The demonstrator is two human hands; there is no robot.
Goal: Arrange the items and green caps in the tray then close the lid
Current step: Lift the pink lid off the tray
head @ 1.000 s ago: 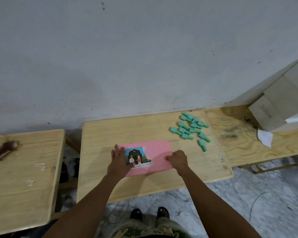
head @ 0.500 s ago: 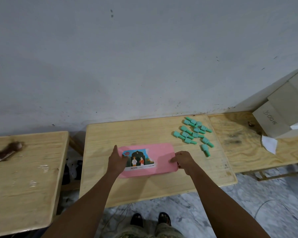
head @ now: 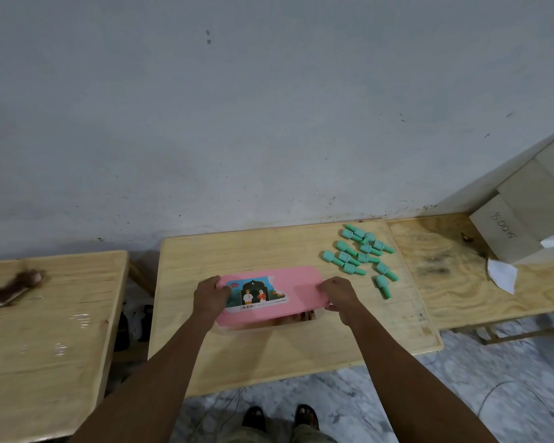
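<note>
So the pink lid [head: 296, 287] sits in the middle of the wooden table [head: 247, 353], with both hands on it. The left hand [head: 209, 297] is curled around the lid's left end, thumb up on the top edge next to the picture sticker [head: 256, 292]. The right hand [head: 339, 295] grips the right end, fingers bent over the edge. The near edge of the lid looks raised a bit, and you can see the clear tray [head: 296, 318] under it with something brownish inside (too small to tell what). The green caps [head: 360, 257] lie loose in a scattered bunch at the far right of the same table, well apart from the lid. There's a brush [head: 12, 290] on the table to the left, and cardboard boxes [head: 525, 219] on the one to the right.
</note>
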